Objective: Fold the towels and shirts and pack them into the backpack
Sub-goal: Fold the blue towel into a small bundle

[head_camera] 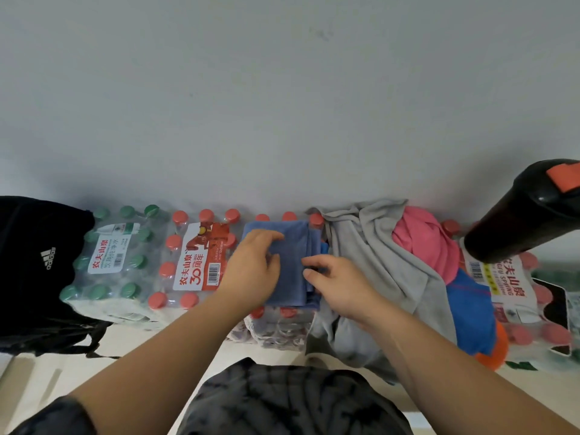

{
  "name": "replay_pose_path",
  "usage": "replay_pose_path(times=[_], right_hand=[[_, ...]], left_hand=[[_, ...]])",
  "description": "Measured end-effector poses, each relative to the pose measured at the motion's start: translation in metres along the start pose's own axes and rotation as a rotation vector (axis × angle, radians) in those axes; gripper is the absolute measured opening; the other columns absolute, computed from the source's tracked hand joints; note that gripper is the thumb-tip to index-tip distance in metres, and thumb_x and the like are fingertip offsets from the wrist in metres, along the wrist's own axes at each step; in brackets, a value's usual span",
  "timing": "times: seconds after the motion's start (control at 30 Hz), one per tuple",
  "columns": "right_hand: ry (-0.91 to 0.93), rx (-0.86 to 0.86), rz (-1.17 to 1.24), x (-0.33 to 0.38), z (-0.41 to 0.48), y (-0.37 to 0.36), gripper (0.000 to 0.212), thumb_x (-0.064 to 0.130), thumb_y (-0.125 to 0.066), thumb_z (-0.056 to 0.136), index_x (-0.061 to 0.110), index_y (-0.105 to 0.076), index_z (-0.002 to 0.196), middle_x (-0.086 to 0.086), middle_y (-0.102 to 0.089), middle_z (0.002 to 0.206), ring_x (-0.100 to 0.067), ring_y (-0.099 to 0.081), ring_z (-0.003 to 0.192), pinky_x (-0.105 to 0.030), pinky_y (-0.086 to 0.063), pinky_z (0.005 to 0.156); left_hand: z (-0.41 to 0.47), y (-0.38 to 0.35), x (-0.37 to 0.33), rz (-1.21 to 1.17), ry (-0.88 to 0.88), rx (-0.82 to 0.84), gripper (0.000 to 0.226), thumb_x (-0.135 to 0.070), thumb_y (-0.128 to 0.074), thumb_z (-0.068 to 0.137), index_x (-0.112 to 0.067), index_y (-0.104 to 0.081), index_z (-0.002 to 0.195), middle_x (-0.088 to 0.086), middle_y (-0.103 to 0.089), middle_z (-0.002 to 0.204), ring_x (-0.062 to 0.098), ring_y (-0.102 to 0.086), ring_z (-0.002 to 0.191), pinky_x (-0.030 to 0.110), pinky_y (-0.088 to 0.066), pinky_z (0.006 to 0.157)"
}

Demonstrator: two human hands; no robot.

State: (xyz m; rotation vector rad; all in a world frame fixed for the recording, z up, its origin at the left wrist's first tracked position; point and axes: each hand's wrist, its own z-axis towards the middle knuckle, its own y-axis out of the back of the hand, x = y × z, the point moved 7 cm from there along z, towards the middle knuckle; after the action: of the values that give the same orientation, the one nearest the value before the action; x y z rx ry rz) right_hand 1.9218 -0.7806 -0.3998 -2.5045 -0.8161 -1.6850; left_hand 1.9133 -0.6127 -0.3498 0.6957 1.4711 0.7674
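Note:
A folded blue towel [293,265] lies on top of a pack of water bottles at the centre. My left hand [252,265] rests flat on its left part, fingers pressing down. My right hand [337,282] pinches the towel's layered right edge. To the right a crumpled grey shirt [373,262] is heaped, with a pink garment [423,243] and a bright blue cloth [470,309] beside it. A black backpack [34,271] with a white logo stands at the far left.
Shrink-wrapped packs of water bottles line the wall: green caps [106,262] at left, red caps [194,262] in the middle, more red caps [521,302] at right. A black object with an orange tab [530,211] juts in at the upper right. An orange thing [499,350] lies under the blue cloth.

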Motion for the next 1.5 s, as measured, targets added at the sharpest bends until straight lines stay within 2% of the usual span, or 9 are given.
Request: replay_pose_path(times=[0.2, 0.3, 0.47, 0.6, 0.8, 1.03, 1.13, 1.33, 1.5], right_hand=[[0.045, -0.111, 0.075, 0.000, -0.005, 0.019, 0.018, 0.015, -0.064, 0.096, 0.029, -0.073, 0.089, 0.004, -0.076, 0.088, -0.013, -0.072, 0.083, -0.037, -0.059, 0.082], [0.046, -0.058, -0.043, -0.002, -0.005, 0.018, 0.013, 0.018, -0.065, 0.095, 0.029, -0.071, 0.091, 0.003, -0.075, 0.090, -0.013, -0.071, 0.085, -0.040, -0.058, 0.086], [0.143, -0.121, -0.334, 0.009, -0.006, 0.025, 0.023, 0.026, -0.065, 0.095, 0.020, -0.067, 0.117, 0.010, -0.056, 0.104, 0.000, -0.059, 0.084, -0.007, -0.042, 0.073], [0.233, -0.124, -0.442, 0.019, -0.005, 0.023, 0.025, 0.025, -0.063, 0.096, 0.016, -0.067, 0.119, 0.008, -0.053, 0.109, -0.007, -0.059, 0.092, -0.026, -0.050, 0.086], [0.421, -0.128, -0.726, 0.041, 0.009, 0.014, 0.042, 0.029, -0.060, 0.096, 0.015, -0.060, 0.136, -0.003, -0.052, 0.143, -0.021, -0.046, 0.132, -0.037, -0.038, 0.112], [0.444, 0.276, -1.255, 0.019, 0.042, -0.021, 0.081, 0.074, -0.009, 0.084, 0.044, 0.008, 0.157, 0.008, 0.029, 0.163, -0.026, 0.030, 0.148, -0.056, 0.015, 0.120], [0.412, 0.339, -1.295, 0.007, 0.051, -0.022, 0.086, 0.078, 0.001, 0.077, 0.045, 0.017, 0.155, 0.009, 0.035, 0.160, -0.029, 0.031, 0.149, -0.057, 0.014, 0.120], [0.410, 0.326, -1.259, 0.007, 0.055, -0.015, 0.079, 0.078, -0.019, 0.086, 0.051, 0.012, 0.154, 0.014, 0.033, 0.160, -0.035, 0.032, 0.147, -0.049, 0.022, 0.117], [0.426, 0.308, -1.123, 0.027, 0.055, -0.009, 0.080, 0.080, -0.031, 0.084, 0.047, -0.022, 0.156, 0.005, -0.003, 0.169, -0.034, -0.006, 0.152, -0.044, -0.001, 0.125]], left_hand=[[0.013, -0.022, 0.009, 0.451, -0.109, 0.170, 0.073, -0.058, -0.041, 0.096, -0.027, -0.019, 0.159, 0.000, -0.014, 0.167, 0.028, -0.008, 0.154, 0.054, -0.008, 0.124], [0.014, -0.050, 0.010, 0.578, -0.150, 0.306, 0.087, -0.078, -0.020, 0.090, -0.031, 0.006, 0.159, -0.002, 0.007, 0.168, 0.030, 0.014, 0.154, 0.061, 0.005, 0.121], [0.015, -0.072, 0.012, 0.664, -0.121, 0.345, 0.094, -0.089, 0.002, 0.077, -0.038, 0.023, 0.154, 0.005, 0.021, 0.166, 0.036, 0.022, 0.151, 0.066, 0.007, 0.117], [0.016, -0.075, 0.011, 0.665, -0.108, 0.346, 0.094, -0.090, 0.004, 0.075, -0.038, 0.024, 0.152, 0.006, 0.022, 0.165, 0.037, 0.021, 0.151, 0.068, 0.006, 0.116], [0.010, -0.044, 0.016, 0.353, -0.126, 0.197, 0.080, -0.074, -0.016, 0.092, -0.034, -0.006, 0.159, 0.003, 0.001, 0.169, 0.026, 0.010, 0.155, 0.058, -0.001, 0.123], [-0.019, 0.000, 0.064, 0.079, 0.237, 0.064, 0.086, -0.050, -0.066, 0.088, -0.020, -0.024, 0.157, 0.004, -0.039, 0.156, 0.025, -0.037, 0.140, 0.039, -0.031, 0.115], [-0.022, -0.002, 0.066, 0.000, 0.252, 0.102, 0.087, -0.057, -0.072, 0.081, -0.025, -0.032, 0.151, -0.001, -0.054, 0.141, 0.021, -0.055, 0.120, 0.036, -0.049, 0.098], [-0.018, -0.012, 0.069, -0.185, 0.407, 0.125, 0.074, -0.037, -0.082, 0.077, -0.021, -0.048, 0.140, -0.005, -0.061, 0.126, 0.018, -0.059, 0.112, 0.023, -0.043, 0.083], [-0.007, -0.006, 0.076, -0.216, 0.468, 0.136, 0.043, -0.027, -0.085, 0.070, -0.020, -0.064, 0.107, -0.008, -0.065, 0.093, 0.006, -0.060, 0.081, 0.024, -0.050, 0.065]])
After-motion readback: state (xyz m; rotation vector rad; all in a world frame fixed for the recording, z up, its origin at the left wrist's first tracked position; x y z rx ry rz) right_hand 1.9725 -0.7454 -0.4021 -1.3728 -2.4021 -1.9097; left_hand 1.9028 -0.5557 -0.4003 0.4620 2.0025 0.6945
